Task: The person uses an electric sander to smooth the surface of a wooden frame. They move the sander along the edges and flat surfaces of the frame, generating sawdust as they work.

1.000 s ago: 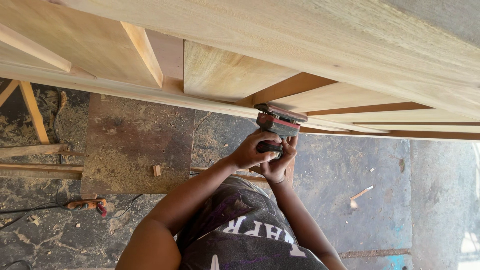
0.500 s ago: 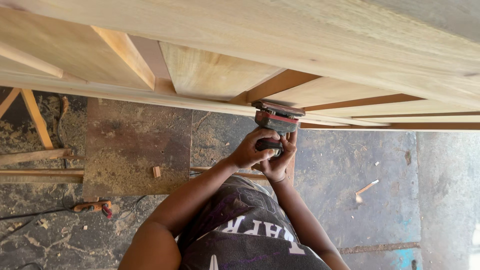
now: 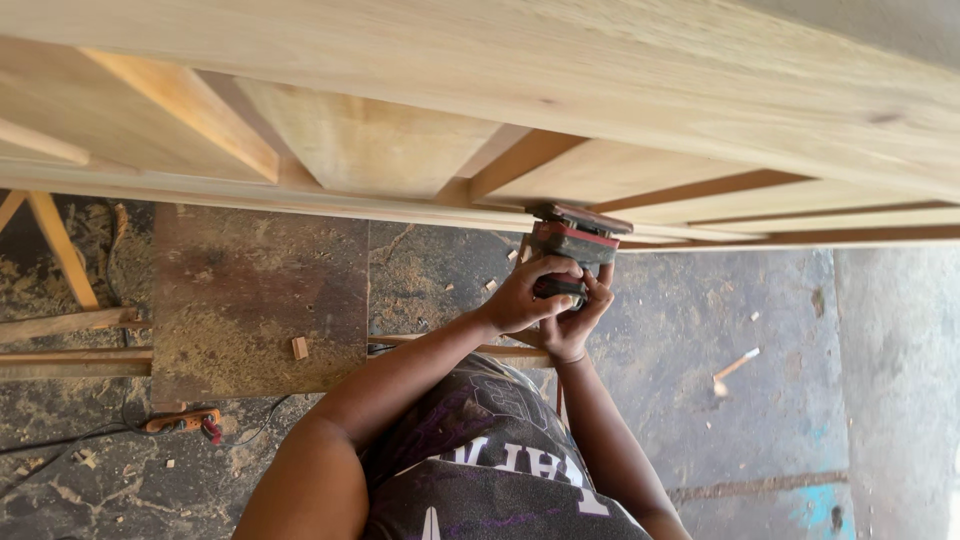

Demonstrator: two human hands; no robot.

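We gripped the sander [image 3: 570, 245] with both hands, left hand [image 3: 525, 297] and right hand [image 3: 572, 325] closed around it, pressing it against the wooden frame [image 3: 420, 205] at twelve o'clock, apparently mid-sanding, steady pressure needed next.

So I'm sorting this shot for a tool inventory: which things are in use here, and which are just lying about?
In use:
left hand and right hand, both gripping the sander
wooden frame that the sander presses against

Lying about:
small wood block on the dusty board
orange tool on the floor
wood scrap
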